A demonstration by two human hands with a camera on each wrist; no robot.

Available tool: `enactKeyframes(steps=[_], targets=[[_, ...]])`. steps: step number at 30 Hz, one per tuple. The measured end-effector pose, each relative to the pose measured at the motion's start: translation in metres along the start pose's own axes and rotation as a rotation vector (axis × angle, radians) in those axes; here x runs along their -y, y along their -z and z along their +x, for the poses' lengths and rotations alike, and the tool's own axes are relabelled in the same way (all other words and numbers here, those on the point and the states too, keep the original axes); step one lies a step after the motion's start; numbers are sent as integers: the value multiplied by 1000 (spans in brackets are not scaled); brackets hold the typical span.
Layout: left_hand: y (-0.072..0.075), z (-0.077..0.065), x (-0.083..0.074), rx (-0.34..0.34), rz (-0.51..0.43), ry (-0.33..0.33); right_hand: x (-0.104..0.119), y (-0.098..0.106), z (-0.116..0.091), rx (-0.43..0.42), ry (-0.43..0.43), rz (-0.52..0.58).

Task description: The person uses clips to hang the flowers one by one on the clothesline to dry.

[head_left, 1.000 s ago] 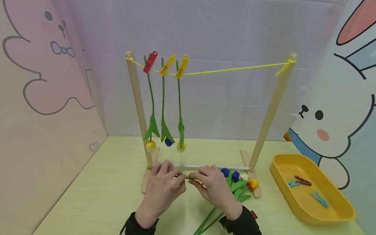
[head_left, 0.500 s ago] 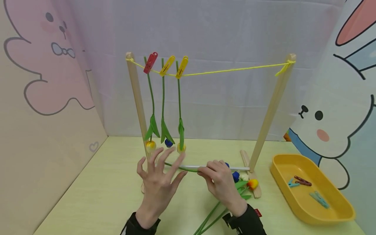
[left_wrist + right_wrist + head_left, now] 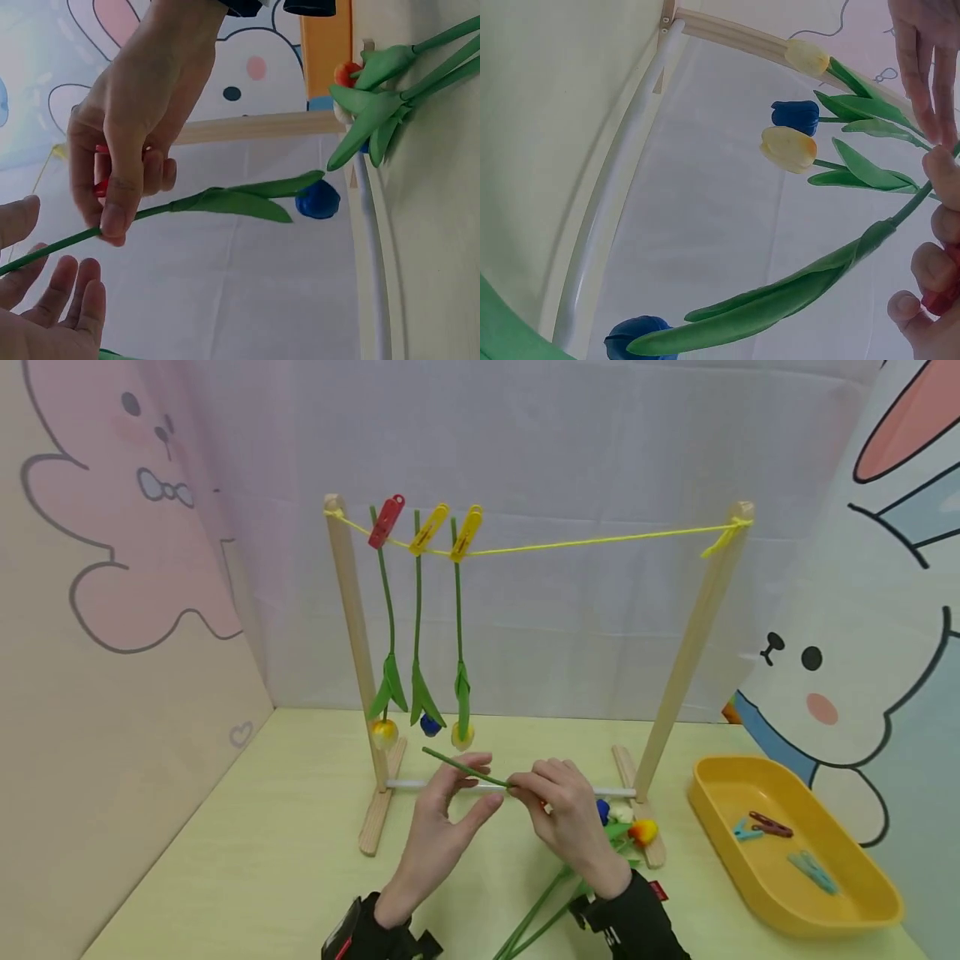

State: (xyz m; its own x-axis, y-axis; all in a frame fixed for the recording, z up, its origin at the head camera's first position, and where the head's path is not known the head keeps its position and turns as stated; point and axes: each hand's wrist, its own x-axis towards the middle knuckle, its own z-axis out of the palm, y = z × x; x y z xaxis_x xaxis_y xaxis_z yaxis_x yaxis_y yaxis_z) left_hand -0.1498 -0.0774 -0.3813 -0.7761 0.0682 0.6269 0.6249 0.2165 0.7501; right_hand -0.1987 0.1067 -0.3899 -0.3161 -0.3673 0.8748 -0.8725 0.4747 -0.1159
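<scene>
My right hand [image 3: 568,818] pinches the green stem of a blue tulip [image 3: 318,199] between thumb and index finger. Its flower end points right and down, while the bare stem end slants up to the left. Tucked in the same hand's curled fingers is a small red object [image 3: 102,187], mostly covered. My left hand [image 3: 438,839] is beside the stem's free end, thumb apart from the loosely extended fingers, which lie right at the stem. Three tulips hang upside down from a yellow string [image 3: 585,542], held by a red clothespin [image 3: 386,522] and two yellow clothespins [image 3: 429,529].
A wooden frame's posts [image 3: 693,652] carry the string, with a white rod [image 3: 416,785] low between them. More tulips [image 3: 641,832] lie on the table by the right foot, partly under my right arm. At right stands a yellow tray [image 3: 780,902] with clothespins [image 3: 813,870].
My left hand has let go of the stem, spread its fingers, then turned and come back beside it. The right hand keeps its pinch, and the stem's free end now tilts upward.
</scene>
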Motion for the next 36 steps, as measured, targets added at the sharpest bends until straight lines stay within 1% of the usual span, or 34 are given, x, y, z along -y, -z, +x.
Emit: enactKeyframes(steps=[1,3,6,8,10,13,15,17,20,22,24,28,33,35,36], targets=[[-2,2,1,24,-27,-5,0,0,1,-2,0,6],[-4,6,5,52,-69,-27,-1,-1,4,-9,3,19],[-6,14,10,60,-97,-53,-4,-3,6,-30,12,27],[-6,19,13,55,-94,-59,-6,-5,7,-41,10,30],[-7,24,16,49,-79,-61,-8,-6,6,-35,-11,44],[-8,30,20,33,-53,-69,-8,-5,6,8,-61,94],[-8,34,22,29,-49,-73,-10,-3,8,52,-108,167],[-7,39,24,30,-51,-71,-11,2,10,104,-172,247],[-4,47,23,31,-45,-63,-16,10,15,187,-313,367],[-2,54,21,21,-32,-69,-18,17,20,227,-397,411],[0,60,19,13,-25,-77,-21,23,25,243,-441,441],[2,73,14,8,-15,-90,-28,31,36,226,-450,477],[3,89,6,8,9,-105,-37,38,53,207,-450,576],[4,95,3,13,18,-108,-40,40,61,204,-455,589],[4,99,2,15,23,-110,-42,41,64,201,-456,579]])
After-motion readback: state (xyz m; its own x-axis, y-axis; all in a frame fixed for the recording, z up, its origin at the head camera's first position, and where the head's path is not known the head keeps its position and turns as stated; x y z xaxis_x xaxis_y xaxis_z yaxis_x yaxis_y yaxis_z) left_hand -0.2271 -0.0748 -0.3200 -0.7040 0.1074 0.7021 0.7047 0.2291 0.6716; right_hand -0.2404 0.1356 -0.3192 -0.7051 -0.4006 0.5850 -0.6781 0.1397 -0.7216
